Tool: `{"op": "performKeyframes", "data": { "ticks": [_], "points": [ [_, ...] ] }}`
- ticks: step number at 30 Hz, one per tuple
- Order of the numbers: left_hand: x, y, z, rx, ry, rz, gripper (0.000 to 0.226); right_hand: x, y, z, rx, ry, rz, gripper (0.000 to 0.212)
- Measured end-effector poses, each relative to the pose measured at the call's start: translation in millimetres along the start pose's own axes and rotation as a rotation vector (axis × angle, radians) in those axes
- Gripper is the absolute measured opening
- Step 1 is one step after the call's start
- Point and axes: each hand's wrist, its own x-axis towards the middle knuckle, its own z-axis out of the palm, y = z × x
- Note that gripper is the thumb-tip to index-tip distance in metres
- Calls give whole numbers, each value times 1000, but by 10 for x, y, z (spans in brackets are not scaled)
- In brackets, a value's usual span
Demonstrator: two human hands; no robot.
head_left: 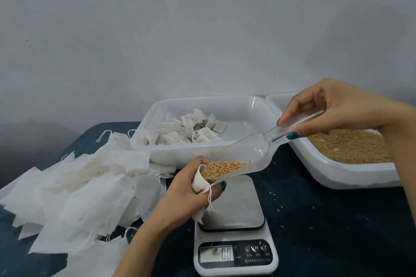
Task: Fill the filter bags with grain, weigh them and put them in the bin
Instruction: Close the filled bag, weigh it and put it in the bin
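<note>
The left hand (pixel 181 191) curls its fingers round a soft white filter bag (pixel 199 183), its grip closed on the cloth with the mouth held up and open. The right hand (pixel 337 105) pinches the handle of a clear plastic scoop (pixel 249 153). From that grip the scoop's long axis slants down to the bag, lip at its mouth, with golden grain (pixel 222 167) heaped at the low end. Just under the left grip sits a white scale (pixel 236 234) with a smooth grey plate on the dark bench (pixel 326 220). Flat, limp empty bags (pixel 78 186) lie outside the left grip.
</note>
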Motion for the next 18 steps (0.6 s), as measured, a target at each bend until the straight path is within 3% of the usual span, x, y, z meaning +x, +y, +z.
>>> {"op": "performKeyframes", "data": {
  "ticks": [9, 16, 18],
  "points": [
    [1, 39, -2, -78, 67, 29, 23, -158, 511, 249, 186, 152, -7, 25],
    [19, 34, -42, -78, 176, 62, 23, -280, 731, 534, 328, 466, -47, 32],
    [18, 43, -46, -65, 193, 51, 30, -327, 742, 569, 384, 593, -34, 46]
  ]
}}
